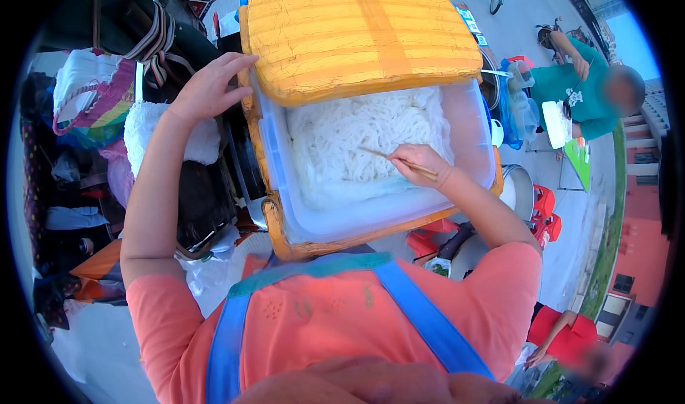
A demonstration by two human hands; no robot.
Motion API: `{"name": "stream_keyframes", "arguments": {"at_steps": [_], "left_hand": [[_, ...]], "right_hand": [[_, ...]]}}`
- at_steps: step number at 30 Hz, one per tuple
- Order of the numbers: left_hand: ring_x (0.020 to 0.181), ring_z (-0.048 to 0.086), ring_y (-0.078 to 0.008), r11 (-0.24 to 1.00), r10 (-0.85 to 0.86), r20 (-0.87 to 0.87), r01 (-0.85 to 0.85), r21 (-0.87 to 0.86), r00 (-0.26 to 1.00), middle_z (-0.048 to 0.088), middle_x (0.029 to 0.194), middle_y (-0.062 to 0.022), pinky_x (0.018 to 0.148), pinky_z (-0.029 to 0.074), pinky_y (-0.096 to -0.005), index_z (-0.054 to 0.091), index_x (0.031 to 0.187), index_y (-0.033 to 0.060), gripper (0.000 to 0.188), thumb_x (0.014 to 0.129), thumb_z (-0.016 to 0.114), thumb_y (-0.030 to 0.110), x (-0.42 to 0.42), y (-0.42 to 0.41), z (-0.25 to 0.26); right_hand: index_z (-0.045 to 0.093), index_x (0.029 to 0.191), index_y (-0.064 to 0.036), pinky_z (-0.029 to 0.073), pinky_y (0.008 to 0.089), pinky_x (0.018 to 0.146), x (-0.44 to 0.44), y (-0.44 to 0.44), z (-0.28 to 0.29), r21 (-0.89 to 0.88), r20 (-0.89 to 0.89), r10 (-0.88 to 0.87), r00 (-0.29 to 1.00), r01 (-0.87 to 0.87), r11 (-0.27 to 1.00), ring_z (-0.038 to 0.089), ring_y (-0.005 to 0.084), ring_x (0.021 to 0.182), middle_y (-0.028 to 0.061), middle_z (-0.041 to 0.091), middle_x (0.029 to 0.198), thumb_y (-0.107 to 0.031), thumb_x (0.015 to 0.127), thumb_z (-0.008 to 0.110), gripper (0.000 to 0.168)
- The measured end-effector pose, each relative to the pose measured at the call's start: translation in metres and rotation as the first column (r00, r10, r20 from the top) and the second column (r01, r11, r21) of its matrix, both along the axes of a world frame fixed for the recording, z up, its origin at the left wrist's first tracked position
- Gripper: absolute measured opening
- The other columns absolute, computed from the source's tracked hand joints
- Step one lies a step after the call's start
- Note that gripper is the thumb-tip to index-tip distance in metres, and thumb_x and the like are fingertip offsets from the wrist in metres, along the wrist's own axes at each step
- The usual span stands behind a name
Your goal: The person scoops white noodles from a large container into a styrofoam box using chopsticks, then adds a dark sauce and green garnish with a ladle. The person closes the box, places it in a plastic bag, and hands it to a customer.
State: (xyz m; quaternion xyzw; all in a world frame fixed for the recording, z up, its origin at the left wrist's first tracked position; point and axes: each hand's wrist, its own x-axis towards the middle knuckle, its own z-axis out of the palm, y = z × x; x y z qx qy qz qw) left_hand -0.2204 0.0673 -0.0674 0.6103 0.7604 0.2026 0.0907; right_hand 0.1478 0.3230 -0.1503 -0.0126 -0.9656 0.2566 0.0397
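A translucent plastic tub (471, 131) holds a mass of white noodles (364, 131). It sits inside a larger box wrapped in yellow tape (275, 227). A thick lid wrapped in yellow tape (342, 35) lies over the far part of the tub. My right hand (421, 164) is closed around wooden chopsticks (374, 151), their tips at the noodles. My left hand (217, 86) rests at the left edge of the lid and box, fingers apart; whether it presses on the edge is hard to tell.
A white towel (200, 139) and black containers stand at the left, with bags (115, 94) beyond. A metal pot (516, 190) and red stools (545, 211) are at the right. A person in a green shirt (567, 78) holds a white container (556, 123); another person in red (562, 334) is lower right.
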Motion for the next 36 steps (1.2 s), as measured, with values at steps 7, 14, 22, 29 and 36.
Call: {"name": "stream_keyframes", "arguments": {"at_steps": [7,14,22,29,36], "left_hand": [[0.104,0.057,-0.024,1.0,-0.007,-0.012,0.006,-0.009,1.0,0.049,0.125,-0.0116,0.082,0.053,-0.0296,0.045,0.134,0.0082,0.053,0.085,0.063,0.008,0.003,-0.001,0.002],[0.106,0.056,-0.0252,1.0,0.007,0.021,-0.006,-0.024,1.0,0.05,0.124,-0.0115,0.086,0.051,-0.0314,0.046,0.133,0.0085,0.052,0.084,0.064,0.011,0.003,0.0,0.001],[0.106,0.057,-0.024,1.0,-0.01,0.026,0.01,-0.018,1.0,0.048,0.126,-0.012,0.084,0.053,-0.0299,0.045,0.135,0.0088,0.054,0.084,0.063,0.007,0.003,-0.002,-0.003],[0.105,0.057,-0.0243,1.0,-0.001,0.018,0.002,-0.01,1.0,0.049,0.125,-0.0122,0.083,0.053,-0.0294,0.045,0.134,0.0087,0.053,0.085,0.062,0.007,0.004,0.0,0.001],[0.103,0.057,-0.0248,1.0,0.011,-0.005,-0.011,-0.005,1.0,0.049,0.126,-0.0116,0.08,0.053,-0.0292,0.045,0.134,0.0084,0.052,0.084,0.063,0.009,0.002,-0.002,0.0]], "right_hand": [[0.061,0.078,-0.007,0.051,0.04,0.062,0.011,0.08,-0.021,0.094,-0.063,-0.635,0.77,0.638,0.764,0.062,0.033,0.07,0.0136,0.062,0.075,-0.015,0.087,0.056,0.013],[0.062,0.088,-0.007,0.051,0.0385,0.069,-0.009,-0.034,-0.01,-0.327,0.045,0.047,0.998,-0.029,0.945,0.061,0.0334,0.079,0.015,0.062,0.084,-0.013,0.086,0.059,0.007],[0.064,0.09,-0.006,0.051,0.0351,0.069,-0.009,-0.004,0.003,-0.206,0.078,-0.038,0.996,0.054,0.977,0.064,0.0263,0.077,0.0122,0.065,0.084,-0.015,0.089,0.057,0.012],[0.065,0.094,-0.009,0.052,0.0355,0.069,-0.017,-0.029,-0.001,-0.342,0.293,0.195,0.936,-0.088,0.936,0.064,0.0275,0.079,0.0094,0.065,0.086,-0.017,0.089,0.055,0.014],[0.056,0.083,-0.011,0.053,0.0381,0.064,-0.017,0.014,0.011,0.305,0.162,0.273,0.948,-0.311,0.9,0.062,0.0263,0.073,0.0071,0.056,0.078,-0.018,0.082,0.057,0.008]]}}
